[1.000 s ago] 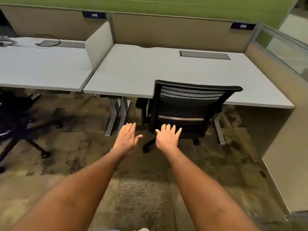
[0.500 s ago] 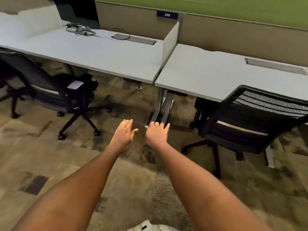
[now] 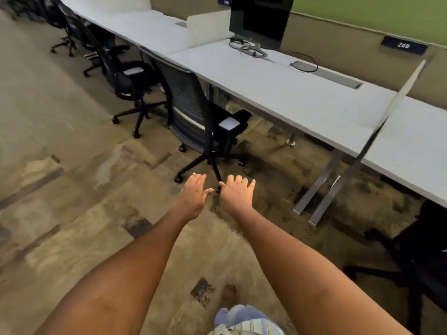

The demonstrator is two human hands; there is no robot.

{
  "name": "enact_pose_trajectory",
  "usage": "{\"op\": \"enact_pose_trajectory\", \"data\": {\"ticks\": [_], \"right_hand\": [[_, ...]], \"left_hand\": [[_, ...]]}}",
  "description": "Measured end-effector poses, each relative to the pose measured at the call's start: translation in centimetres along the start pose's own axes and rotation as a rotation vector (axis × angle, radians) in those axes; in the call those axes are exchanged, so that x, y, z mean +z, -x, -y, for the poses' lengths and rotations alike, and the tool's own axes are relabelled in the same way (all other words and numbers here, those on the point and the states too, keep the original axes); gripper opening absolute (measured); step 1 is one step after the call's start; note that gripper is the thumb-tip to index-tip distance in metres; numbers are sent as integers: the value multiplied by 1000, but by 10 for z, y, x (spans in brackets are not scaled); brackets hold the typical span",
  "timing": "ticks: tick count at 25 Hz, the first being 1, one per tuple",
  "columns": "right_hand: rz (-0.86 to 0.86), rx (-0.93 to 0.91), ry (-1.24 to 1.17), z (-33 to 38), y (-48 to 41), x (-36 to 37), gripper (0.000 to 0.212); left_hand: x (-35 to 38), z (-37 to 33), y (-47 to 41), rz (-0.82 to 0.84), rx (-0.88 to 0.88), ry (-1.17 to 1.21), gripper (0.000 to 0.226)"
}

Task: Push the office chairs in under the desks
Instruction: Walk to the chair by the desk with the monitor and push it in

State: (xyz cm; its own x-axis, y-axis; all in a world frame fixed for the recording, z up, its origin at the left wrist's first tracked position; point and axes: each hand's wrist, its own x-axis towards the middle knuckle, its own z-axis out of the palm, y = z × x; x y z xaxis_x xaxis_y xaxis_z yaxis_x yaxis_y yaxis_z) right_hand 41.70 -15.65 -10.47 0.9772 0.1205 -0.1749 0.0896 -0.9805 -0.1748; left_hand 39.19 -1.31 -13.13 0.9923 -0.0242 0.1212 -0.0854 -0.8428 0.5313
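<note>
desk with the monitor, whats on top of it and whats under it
On the desk: a dark monitor, cables at its base, a cable loop. Beneath it: metal legs, carpet. The nearest chair stands outside, blocking the view beneath the left end.

Five office chairs, three desks, one monitor, two hands.

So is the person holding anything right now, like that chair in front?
Nothing is held. The left hand and right hand are both open and empty, stretched out short of the black mesh-backed office chair, touching nothing.
</note>
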Motion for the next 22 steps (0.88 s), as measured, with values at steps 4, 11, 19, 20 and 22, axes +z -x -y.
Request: {"op": "enact_pose_trajectory", "data": {"ticks": [4, 11, 19, 20, 22], "right_hand": [[-21, -113, 7, 90, -69, 10, 50], [-63, -165, -32, 196, -205, -4, 51], [-282, -176, -49, 283, -357, -62, 54], [-308, -157, -52, 293, -376, -68, 55], [-371, -117, -50, 309, -409, -78, 56]], "left_hand": [[-39, 78, -37, -55, -75, -32, 51], [-95, 174, -154, -72, -136, -28, 50], [-156, 261, -323, -93, -28, -97, 49], [-163, 274, -347, -83, -10, -97, 50], [-174, 295, -390, -92, 21, -94, 52]]}}
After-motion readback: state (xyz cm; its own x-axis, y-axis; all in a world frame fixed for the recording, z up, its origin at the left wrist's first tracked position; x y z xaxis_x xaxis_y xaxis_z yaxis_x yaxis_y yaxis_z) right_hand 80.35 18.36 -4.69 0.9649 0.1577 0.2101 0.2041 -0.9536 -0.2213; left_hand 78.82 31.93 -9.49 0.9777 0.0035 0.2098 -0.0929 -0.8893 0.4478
